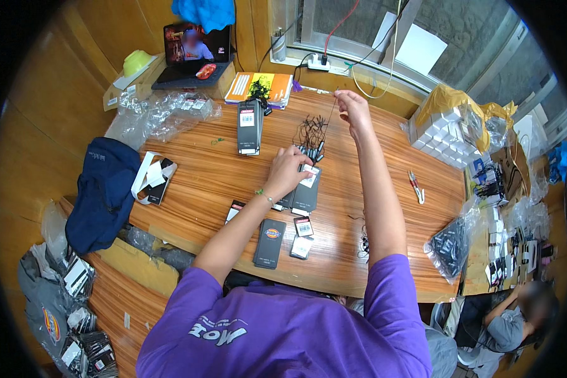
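Note:
My right hand [354, 112] is raised over the far side of the table, its fingertips pinching a thin black string [331, 115] drawn taut. The string runs down toward a tangle of black tag strings [311, 131] with small dark plastic ends. My left hand [288, 171] is closed at the top of a pile of grey hang tags [305, 198] with a white label; its fingers hide part of the tags. Nearer to me lie a single grey hang tag [270, 243] with a colourful oval logo and two small white-and-black label cards [302, 237].
Beyond my left hand stands a stack of strung grey tags [248, 132]. A laptop [198, 47], orange booklets [239, 88] and plastic bags [151, 120] line the back left. At right are snips [416, 187], white boxes [444, 135] and a bag of black pieces [448, 244]. A person [513, 321] sits lower right.

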